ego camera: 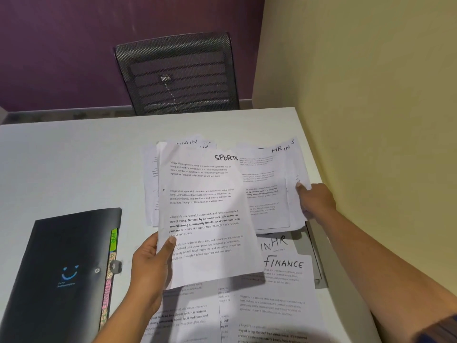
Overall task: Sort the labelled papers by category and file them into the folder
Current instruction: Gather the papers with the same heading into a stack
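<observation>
— White sheet marked SPORTS (205, 214): where is it?

— I see my left hand (150, 266) pinching its lower left edge, thumb on top, above the table (74, 164). My right hand (314, 201), arm outstretched, grips the HR sheets (274, 184). Black folder (61, 268) lies left, closed.

folder (61, 268) left on table (74, 157), papers (277, 305) right, chair (176, 75) behind

My left hand (150, 266) is raised in front of me, thumb on top and fingers curled underneath, pinching shut. My right hand (315, 200) reaches forward with the arm stretched out, thumb (300, 188) pressed down, fingers closed in a grip.
</observation>
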`<state>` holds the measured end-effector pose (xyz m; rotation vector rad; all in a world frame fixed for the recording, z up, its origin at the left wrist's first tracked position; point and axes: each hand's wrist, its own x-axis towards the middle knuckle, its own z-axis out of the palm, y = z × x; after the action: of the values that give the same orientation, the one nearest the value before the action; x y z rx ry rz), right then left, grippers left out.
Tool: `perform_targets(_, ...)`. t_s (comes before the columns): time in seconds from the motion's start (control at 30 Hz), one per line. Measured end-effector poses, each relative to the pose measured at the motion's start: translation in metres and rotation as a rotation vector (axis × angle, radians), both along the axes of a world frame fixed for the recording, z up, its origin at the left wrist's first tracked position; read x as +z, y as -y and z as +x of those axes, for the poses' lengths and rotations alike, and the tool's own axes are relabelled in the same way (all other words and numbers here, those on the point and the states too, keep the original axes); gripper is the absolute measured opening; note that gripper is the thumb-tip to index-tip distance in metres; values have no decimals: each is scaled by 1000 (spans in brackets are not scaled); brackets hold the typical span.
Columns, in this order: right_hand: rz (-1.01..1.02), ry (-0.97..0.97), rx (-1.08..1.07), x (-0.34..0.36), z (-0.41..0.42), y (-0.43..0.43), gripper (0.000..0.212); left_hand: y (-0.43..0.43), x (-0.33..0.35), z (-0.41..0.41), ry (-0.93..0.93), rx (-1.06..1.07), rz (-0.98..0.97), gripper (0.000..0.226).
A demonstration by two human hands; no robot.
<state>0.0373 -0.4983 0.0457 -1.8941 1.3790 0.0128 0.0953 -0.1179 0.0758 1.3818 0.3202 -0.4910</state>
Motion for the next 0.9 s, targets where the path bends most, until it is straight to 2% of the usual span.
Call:
perform_targets(0.13,-220,-69,110,24,-9,2,17,-1,3,-5,4,-2,-15,22)
perform_targets(0.3,-431,-61,108,57,-25,11,20,-7,9,-11,17,-13,-27,22)
perform_targets(0.47,-690,141,-19,100,-55,14,24,-15,15,-19,28,-36,-23,21)
perform_targets(0.53,-721,257,-65,116,-71,7,25,-19,15,-24,29,-44,-26,21)
perform_targets(0.63,-572,457,-136,135,-95,-23,15,-25,16,-30,40,-61,-16,21)
perform_targets(0.77,-182,708,-292,143,-125,-87,10,-37,15,-38,42,-82,10,22)
perform_targets(0.9,219,756,-301,126,-151,-145,12,-50,14,-43,47,-108,51,23)
